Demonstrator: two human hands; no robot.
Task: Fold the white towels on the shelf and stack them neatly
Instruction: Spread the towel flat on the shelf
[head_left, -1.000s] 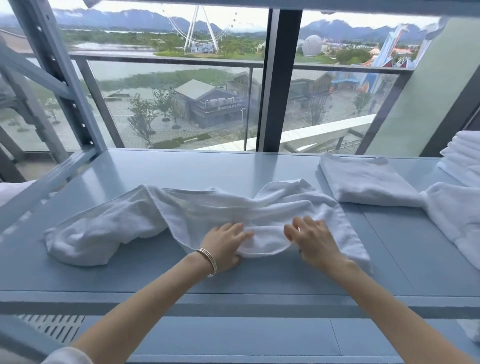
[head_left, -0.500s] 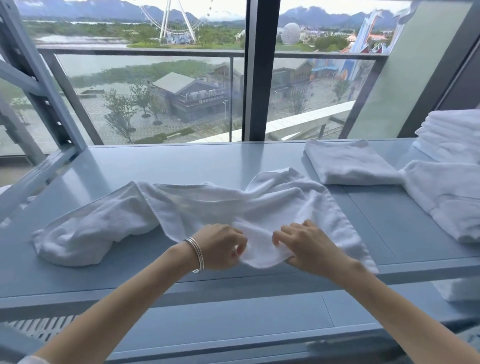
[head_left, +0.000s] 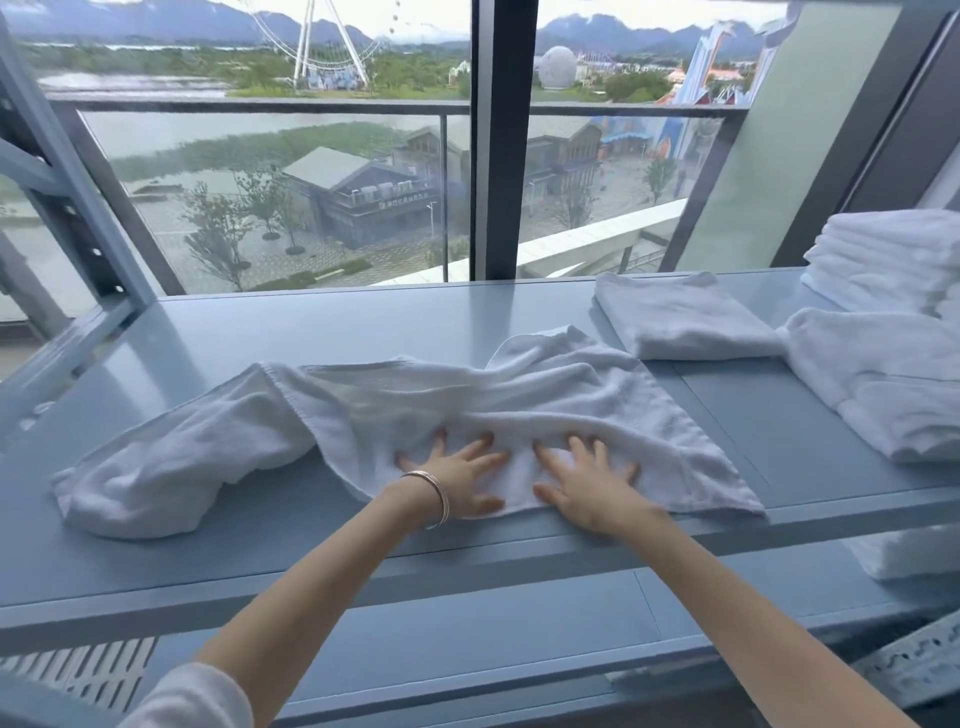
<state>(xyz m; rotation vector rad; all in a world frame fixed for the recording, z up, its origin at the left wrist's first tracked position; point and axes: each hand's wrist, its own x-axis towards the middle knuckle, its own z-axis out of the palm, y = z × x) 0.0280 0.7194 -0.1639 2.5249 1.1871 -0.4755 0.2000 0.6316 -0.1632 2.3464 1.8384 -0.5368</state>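
Head view: a rumpled white towel sprawls across the blue shelf near its front edge. The left hand and right hand press flat on it, fingers spread. Folded towels sit far right.

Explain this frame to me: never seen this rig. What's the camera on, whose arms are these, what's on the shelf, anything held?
No machine here: a person's bare arms, filmed by a wide-angle camera worn on the head, looking forward and down. The left hand, with a bracelet on its wrist, and the right hand lie flat with spread fingers, pressing on a rumpled white towel on the blue-grey shelf. Nothing is gripped. At right lie a folded towel, a loose towel and a folded stack. Behind is a window.
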